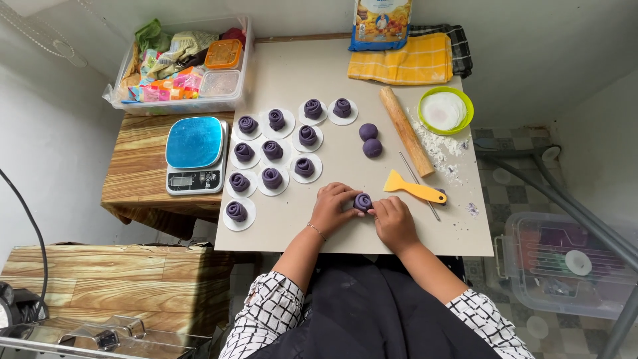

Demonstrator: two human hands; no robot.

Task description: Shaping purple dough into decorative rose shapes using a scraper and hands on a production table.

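Our beige board point(292, 226) under purple dough rolls point(272, 150) on paper rounds, rolling pin point(406, 131), yellow scraper point(413, 188), spilled flour point(441, 154).

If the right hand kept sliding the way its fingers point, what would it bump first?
The right hand points up-left, so it meets the purple dough rose at its fingertips first. Beyond that, probably the left hand, pressed against the rose's other side.

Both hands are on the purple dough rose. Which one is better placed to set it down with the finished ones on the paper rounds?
Left, probably. The left hand cups the dough rose on the side facing the finished roses, which sit to its left. The right hand is on the scraper side and would have to cross over.
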